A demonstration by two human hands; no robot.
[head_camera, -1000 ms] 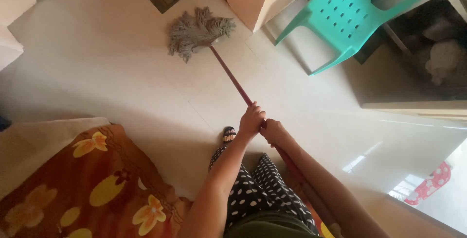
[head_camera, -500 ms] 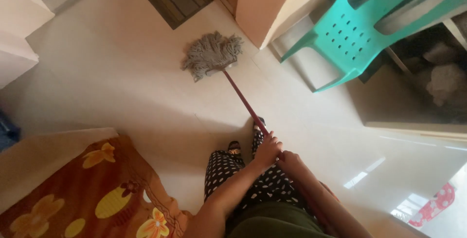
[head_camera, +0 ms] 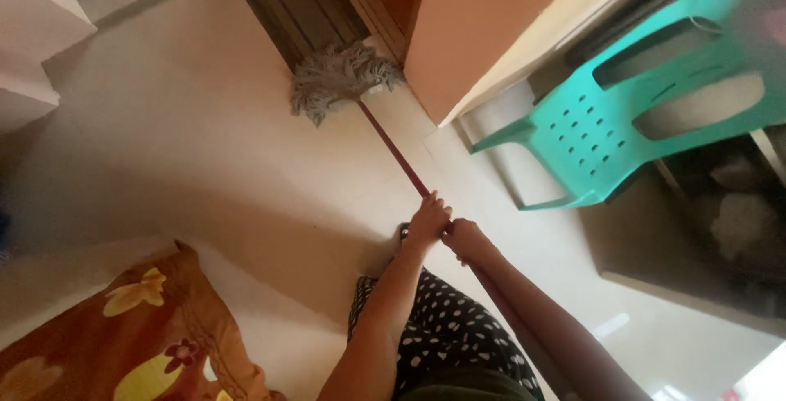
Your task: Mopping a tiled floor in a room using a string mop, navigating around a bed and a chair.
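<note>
Mop (head_camera: 342,80) now pushed farther out to the doorway, both hands' grip (head_camera: 428,221) (head_camera: 465,237) closed on its handle

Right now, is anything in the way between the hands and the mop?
Nothing visible. The left hand and the right hand are both closed around the red handle, side by side. The mop head lies on the tile floor by the door frame, with a green chair off to the right.

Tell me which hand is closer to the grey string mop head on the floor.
Left. The left hand grips the red mop handle further down toward the grey string mop head; the right hand grips just behind it, farther away.
</note>
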